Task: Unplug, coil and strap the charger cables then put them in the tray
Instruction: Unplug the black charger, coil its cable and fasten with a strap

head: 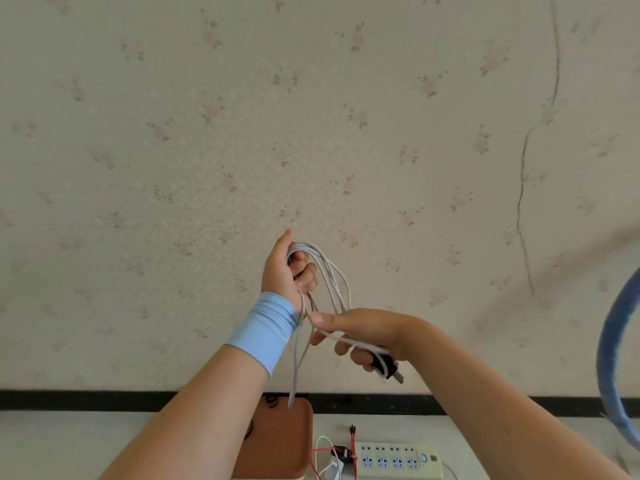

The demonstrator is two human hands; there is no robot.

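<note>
High above the desk point(69, 445) and the brown tray point(277, 441), I see the left grip point(287, 271) curled round the loops of the white cable point(334, 271) to hold the coil together, while the right grip point(360, 336) pinches the plug end point(397, 375), perhaps with a black strap point(379, 362), ready for binding.

The white table point(398, 429) carries a cream power strip point(398, 460). Just left of it lie a red cable point(353, 448), a white cable point(323, 439) and a black plug point(341, 453). Farther left sits a brown tray point(277, 441).
</note>
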